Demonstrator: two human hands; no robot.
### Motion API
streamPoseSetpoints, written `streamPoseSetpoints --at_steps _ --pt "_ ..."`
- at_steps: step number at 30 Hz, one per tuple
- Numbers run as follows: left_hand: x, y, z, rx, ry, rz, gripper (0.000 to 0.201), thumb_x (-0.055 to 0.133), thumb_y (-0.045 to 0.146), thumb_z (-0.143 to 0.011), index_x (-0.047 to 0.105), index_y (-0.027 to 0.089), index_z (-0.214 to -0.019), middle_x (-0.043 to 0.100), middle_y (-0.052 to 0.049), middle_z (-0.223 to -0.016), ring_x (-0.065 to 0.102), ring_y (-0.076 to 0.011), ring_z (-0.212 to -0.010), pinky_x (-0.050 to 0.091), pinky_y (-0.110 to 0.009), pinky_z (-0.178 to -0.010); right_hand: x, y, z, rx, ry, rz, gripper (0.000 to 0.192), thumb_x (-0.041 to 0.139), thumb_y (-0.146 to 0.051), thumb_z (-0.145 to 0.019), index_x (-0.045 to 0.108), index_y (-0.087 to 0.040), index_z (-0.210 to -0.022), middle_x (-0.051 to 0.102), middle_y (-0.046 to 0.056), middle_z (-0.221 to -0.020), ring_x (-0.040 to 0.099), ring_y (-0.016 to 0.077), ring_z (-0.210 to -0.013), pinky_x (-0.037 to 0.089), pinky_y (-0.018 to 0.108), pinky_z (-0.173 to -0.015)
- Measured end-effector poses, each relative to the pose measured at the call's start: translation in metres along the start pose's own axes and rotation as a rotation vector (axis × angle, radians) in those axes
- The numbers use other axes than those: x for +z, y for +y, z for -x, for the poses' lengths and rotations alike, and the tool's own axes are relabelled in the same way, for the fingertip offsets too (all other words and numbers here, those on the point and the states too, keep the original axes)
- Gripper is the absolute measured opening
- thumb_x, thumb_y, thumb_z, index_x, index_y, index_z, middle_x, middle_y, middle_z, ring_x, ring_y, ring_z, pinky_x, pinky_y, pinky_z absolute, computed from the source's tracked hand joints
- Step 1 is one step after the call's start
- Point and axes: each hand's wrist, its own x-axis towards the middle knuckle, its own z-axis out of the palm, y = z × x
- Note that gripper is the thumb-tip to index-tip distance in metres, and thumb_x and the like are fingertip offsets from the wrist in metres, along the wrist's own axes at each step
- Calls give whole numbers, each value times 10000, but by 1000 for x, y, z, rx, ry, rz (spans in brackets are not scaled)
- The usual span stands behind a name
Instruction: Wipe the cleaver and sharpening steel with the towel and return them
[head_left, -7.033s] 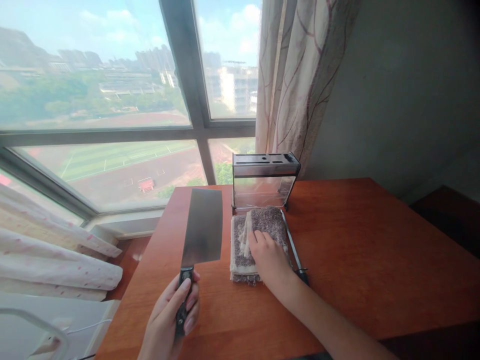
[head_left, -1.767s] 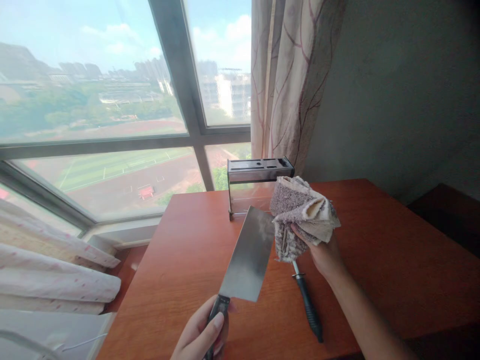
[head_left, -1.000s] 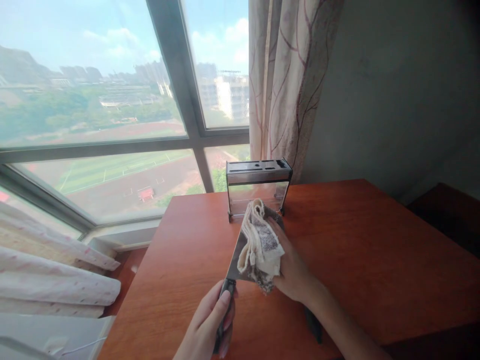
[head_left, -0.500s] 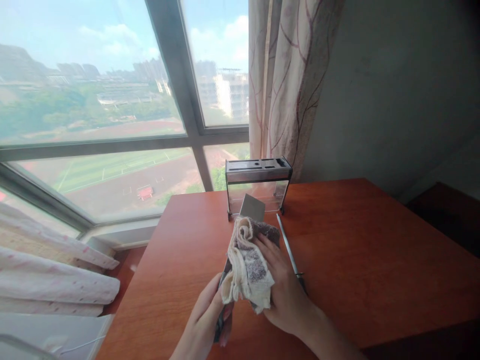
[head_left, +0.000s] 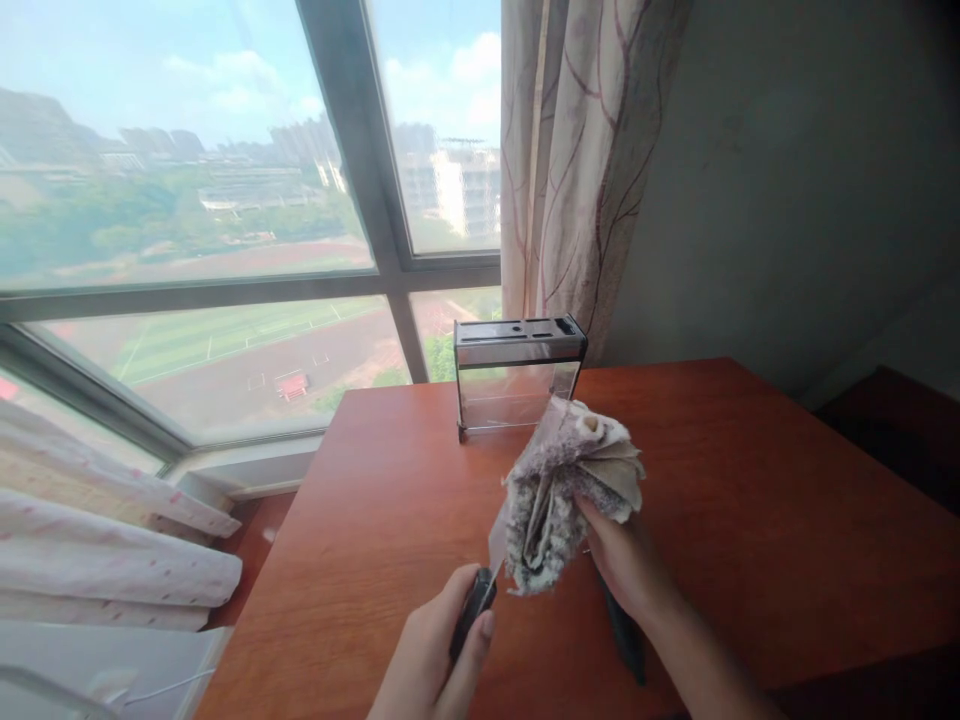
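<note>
Cloth folded over the cleaver blade, above the bench

The left hand [head_left: 442, 655] is clasping the cleaver [head_left: 480, 590] handle, its fingers closed; the blade is running up and away rightward into the cloth [head_left: 566, 490], which the right hand [head_left: 626, 560] is pinching around it.

The towel [head_left: 570, 490] has slid up the cleaver [head_left: 498, 535] blade toward its tip.

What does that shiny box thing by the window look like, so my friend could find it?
Start at the reddish-brown wooden table under the big window. At its far edge, in front of the cream curtain with purple branch patterns, stands the metal knife holder with clear sides. It is the only upright box there, with dark slots along its silver top, and it looks empty.
</note>
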Motion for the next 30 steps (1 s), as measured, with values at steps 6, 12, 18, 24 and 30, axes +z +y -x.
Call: streamPoseSetpoints --at_steps 6,12,18,24,30 --pt "0 -6 -3 140 -58 -253 286 594 269 -848 630 284 -1132 711 -63 -871 637 -221 -720 433 -257 -647 11 -8 -10 223 87 -361 527 772 -373 -717 602 -262 -1203 714 13 -1130 652 237 -1095 569 373 -898" --pt "5 -8 -13 220 -47 -460 218 569 243 -865 668 273 -1057 710 -75 -827 638 -229 -669 395 -273 -611 21 1 3 217 119 -329 634 766 -342 -725 516 -290 -1306 661 12 -1241 610 240 -1164 559 366 -915" --pt "8 0 -19 121 -7 -329 159 633 267 -825 665 263 -981 699 -55 -813 626 -221 -708 405 -261 -635 24 13 13 260 95 -355 608 774 -335 -724 546 -269 -1283 681 21 -1205 665 243 -1062 579 360 -857" --pt "14 -8 -15 -270 -357 365 387 492 549 -889 575 170 -896 544 -1 -641 413 -84 -430 320 -192 -413 27 11 10 229 109 -389 569 795 -296 -708 585 -255 -1235 713 26 -1137 686 228 -1014 577 352 -861" --pt "24 -19 2 -334 -366 493 450 526 641 -834 489 192 -834 432 53 -593 339 -50 -401 319 -166 -373 25 7 -15 116 171 -448 626 791 -292 -714 550 -260 -1291 703 23 -1159 682 191 -1003 581 311 -832"
